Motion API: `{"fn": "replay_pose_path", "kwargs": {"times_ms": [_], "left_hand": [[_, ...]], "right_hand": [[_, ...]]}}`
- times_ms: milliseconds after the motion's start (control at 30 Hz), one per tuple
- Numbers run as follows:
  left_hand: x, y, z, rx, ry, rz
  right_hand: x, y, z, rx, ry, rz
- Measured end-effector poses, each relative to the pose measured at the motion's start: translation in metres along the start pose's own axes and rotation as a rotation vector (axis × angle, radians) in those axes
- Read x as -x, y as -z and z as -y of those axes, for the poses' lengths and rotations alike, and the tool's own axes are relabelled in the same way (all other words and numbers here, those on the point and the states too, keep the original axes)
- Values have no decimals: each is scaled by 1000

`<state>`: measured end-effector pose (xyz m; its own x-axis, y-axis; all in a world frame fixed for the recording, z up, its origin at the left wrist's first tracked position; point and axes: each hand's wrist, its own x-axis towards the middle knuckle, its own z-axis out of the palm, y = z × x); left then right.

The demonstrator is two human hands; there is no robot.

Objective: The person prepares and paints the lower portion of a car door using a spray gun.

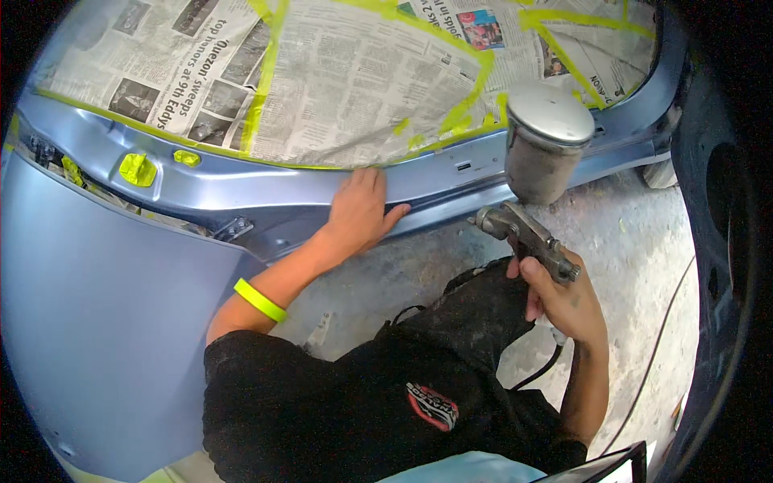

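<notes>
My right hand (564, 298) is wrapped round the handle of a metal spray gun (527, 235). A round silver paint cup (550, 145) sits on top of the gun, and its nozzle points toward the blue car sill. My left hand (362, 208) rests on the blue metal door sill (439, 173), palm down, fingers stretched over its inner edge and thumb out to the side. A yellow-green wristband (260, 300) circles my left wrist. Newspaper sheets (346, 88) held by yellow-green masking tape (259, 105) cover the car's interior beyond the sill.
A large blue body panel (105, 298) stands at the left. On the right hangs a dark door (717, 241). Tape patches (138, 170) cover openings in the frame. A black hose (541, 369) runs from the gun, and a thin cable (656, 346) crosses the stained floor (628, 233).
</notes>
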<state>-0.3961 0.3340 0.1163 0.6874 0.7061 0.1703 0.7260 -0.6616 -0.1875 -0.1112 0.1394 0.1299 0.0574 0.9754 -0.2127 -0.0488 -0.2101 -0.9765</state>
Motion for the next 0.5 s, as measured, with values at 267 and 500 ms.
{"fn": "replay_pose_path", "kwargs": {"times_ms": [267, 500], "left_hand": [[-12, -16, -10, 165, -57, -38], [23, 8, 30, -72, -149, 80]], "right_hand": [[-9, 9, -7, 0, 29, -7], [-23, -6, -7, 25, 22, 105]]}}
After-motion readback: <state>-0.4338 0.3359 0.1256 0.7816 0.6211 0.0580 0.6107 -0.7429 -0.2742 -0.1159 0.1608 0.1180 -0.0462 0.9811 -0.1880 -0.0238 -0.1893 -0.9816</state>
